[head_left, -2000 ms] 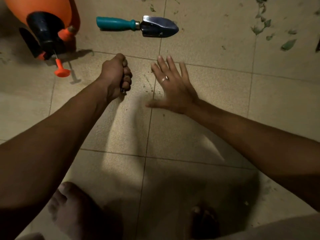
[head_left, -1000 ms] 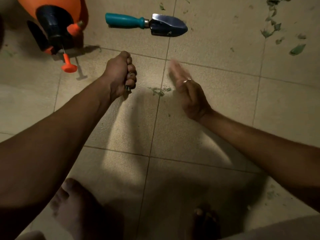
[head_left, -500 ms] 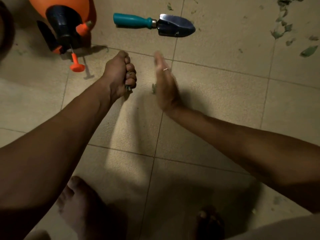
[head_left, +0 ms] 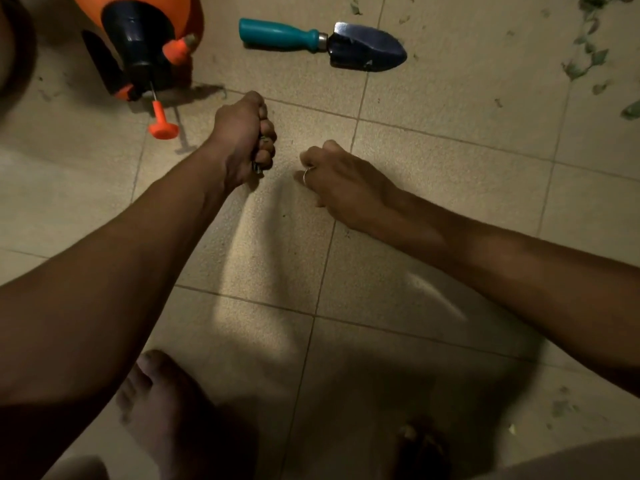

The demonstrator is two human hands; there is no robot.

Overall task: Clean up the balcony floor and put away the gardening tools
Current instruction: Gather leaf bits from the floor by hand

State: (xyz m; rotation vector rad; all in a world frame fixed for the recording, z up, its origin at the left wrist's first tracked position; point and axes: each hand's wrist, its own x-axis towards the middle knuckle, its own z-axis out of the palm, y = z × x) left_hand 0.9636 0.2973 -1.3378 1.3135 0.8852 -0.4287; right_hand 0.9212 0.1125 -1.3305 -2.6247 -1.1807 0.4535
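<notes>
My left hand (head_left: 242, 140) is a closed fist just above the beige tile floor (head_left: 450, 188), gripping gathered leaf scraps (head_left: 258, 167); a dark bit pokes out under the fingers. Just to its right, my right hand (head_left: 343, 181), with a ring on it, rests low on the tile. Its fingers are curled down over the spot where a small pile of scraps lay, and they hide the scraps. A trowel (head_left: 322, 41) with a teal handle and dark metal blade lies on the floor beyond both hands. An orange pressure sprayer (head_left: 138, 39) with a black pump top lies on its side at the upper left.
Several green leaf pieces (head_left: 585, 60) are scattered over the tiles at the upper right, and a few small bits (head_left: 557, 408) lie at the lower right. My bare feet (head_left: 162, 410) stand at the bottom of the view. The sprayer's orange plunger knob (head_left: 163, 129) sticks out toward my left hand.
My right hand swept leftward across the tile, pushing the scraps toward the left fist, then curled its fingers down over them. The left fist stayed in place.
</notes>
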